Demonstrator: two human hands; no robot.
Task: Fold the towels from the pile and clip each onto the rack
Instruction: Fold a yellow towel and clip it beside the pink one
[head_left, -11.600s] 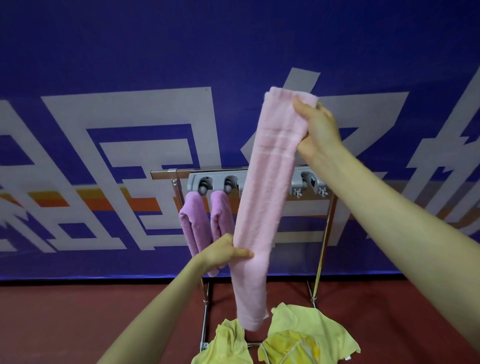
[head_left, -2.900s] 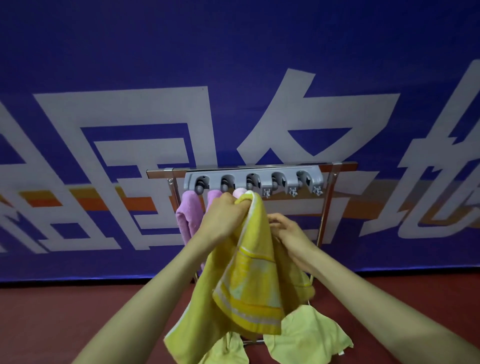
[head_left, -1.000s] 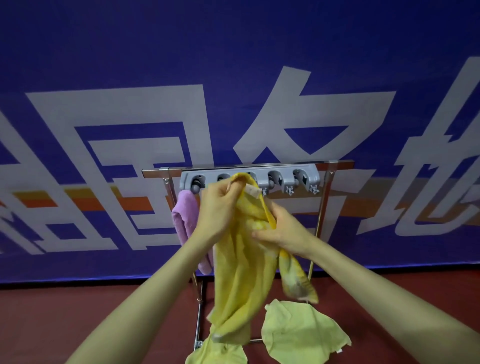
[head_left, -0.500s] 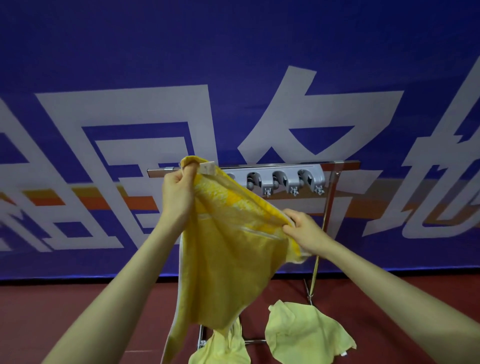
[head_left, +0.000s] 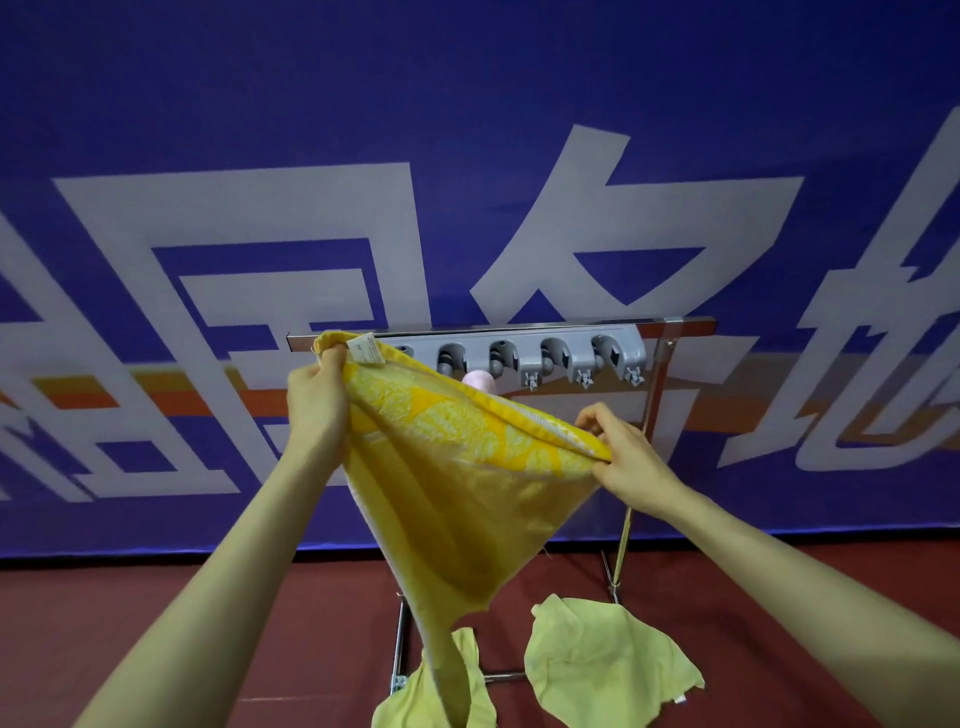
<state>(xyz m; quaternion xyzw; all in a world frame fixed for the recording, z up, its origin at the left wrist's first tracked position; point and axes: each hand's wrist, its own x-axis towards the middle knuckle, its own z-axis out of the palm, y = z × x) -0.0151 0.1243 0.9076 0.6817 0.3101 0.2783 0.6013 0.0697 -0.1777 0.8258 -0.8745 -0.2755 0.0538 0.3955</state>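
Note:
A yellow patterned towel hangs spread in front of me. My left hand grips its top corner with the white label, level with the rack's left end. My right hand pinches the top edge lower and to the right. Behind the towel stands the metal rack with its grey clip bar. Just the top of a pink towel shows under one clip; the other hung towels are hidden. Pale yellow towels lie heaped at the rack's foot.
A blue banner with large white characters fills the wall behind the rack. The floor is dark red. The rack's right upright runs down beside my right wrist.
My hands have drawn apart, the right one sliding further right along the top edge. The yellow towel is stretched wider between them and now hides more of the hung towels.

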